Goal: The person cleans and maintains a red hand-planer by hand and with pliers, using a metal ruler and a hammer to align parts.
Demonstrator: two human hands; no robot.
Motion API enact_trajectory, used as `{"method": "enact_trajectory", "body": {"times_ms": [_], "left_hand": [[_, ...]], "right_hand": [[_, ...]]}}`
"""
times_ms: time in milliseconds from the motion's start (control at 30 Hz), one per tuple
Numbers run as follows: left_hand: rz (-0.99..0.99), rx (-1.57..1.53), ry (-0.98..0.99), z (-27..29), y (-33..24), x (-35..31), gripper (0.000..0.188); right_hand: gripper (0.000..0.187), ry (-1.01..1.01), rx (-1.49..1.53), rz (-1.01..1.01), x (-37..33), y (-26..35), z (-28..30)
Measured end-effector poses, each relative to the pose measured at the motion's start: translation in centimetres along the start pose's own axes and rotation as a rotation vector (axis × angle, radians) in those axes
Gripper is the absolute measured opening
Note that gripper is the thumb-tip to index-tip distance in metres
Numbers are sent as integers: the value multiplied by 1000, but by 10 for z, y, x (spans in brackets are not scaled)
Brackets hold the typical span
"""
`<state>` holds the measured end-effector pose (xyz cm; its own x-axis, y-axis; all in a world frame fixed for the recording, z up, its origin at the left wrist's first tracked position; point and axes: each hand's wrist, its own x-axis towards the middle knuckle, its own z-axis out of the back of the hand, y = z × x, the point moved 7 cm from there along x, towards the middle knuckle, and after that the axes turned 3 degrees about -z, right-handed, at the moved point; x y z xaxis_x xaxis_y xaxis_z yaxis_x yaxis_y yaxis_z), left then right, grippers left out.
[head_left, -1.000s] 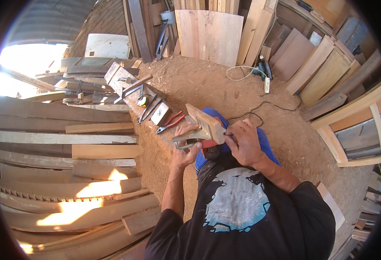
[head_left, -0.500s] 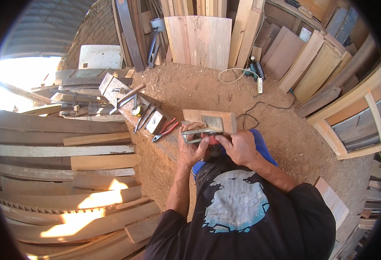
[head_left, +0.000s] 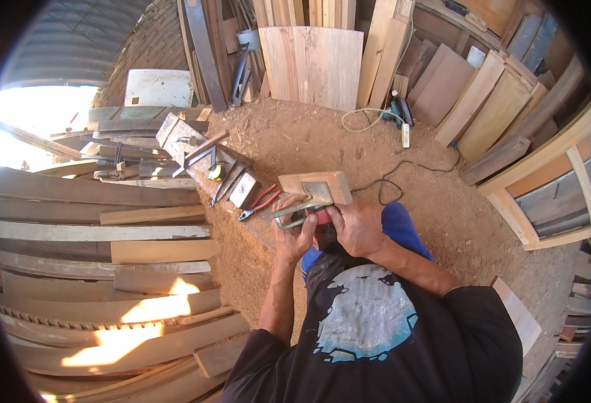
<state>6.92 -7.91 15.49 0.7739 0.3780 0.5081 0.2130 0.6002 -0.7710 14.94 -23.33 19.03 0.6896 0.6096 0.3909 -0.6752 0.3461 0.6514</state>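
Observation:
Above my lap, both hands are around a wooden block (head_left: 322, 180) that has a rectangular metal plate set into its face. A bent, loop-shaped metal piece (head_left: 290, 219) sticks out from it on the left. My left hand (head_left: 293, 232) is closed around the metal loop, thumb pressed in from the right. My right hand (head_left: 359, 228) is closed at the lower right of the block, its thumb on a small red part (head_left: 322, 216) whose kind I cannot make out. The fingers of the right hand are mostly hidden.
To the left, a narrow plank bench (head_left: 174, 134) carries red-handled pliers (head_left: 260, 203), a tape measure (head_left: 217, 172) and other hand tools. Stacked boards (head_left: 94, 232) fill the left side. A teal power tool (head_left: 399, 111) with a cord sits ahead, and a wooden frame (head_left: 544, 181) leans at right.
My hands and the block have moved slightly left, and the block has tilted a little. Both hands keep their hold.

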Motion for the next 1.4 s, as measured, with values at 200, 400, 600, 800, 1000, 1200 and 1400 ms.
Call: {"method": "enact_trajectory", "body": {"times_ms": [200,400,600,800,1000,1200,1400], "left_hand": [[20,-24,-50,6,6,-11,44],[39,-43,-59,9,9,-14,45],[-16,-9,-25,18,4,-26,48],[49,-110,-48,42,21,-64,54],[83,-75,12,59,25,-81,55],[33,-14,35,63,20,-84,52],[223,-91,64,63,63,-126,51]], "right_hand": [[38,25,5,27,-2,6,-7],[24,-103,130,44,-1,18,1],[42,156,241,-257,-7,-9,32],[29,430,550,-182,-11,-27,-3],[24,525,796,-280,-11,-19,-29],[19,588,738,-324,0,-15,-29],[13,536,644,-198,7,-9,-23]]}}
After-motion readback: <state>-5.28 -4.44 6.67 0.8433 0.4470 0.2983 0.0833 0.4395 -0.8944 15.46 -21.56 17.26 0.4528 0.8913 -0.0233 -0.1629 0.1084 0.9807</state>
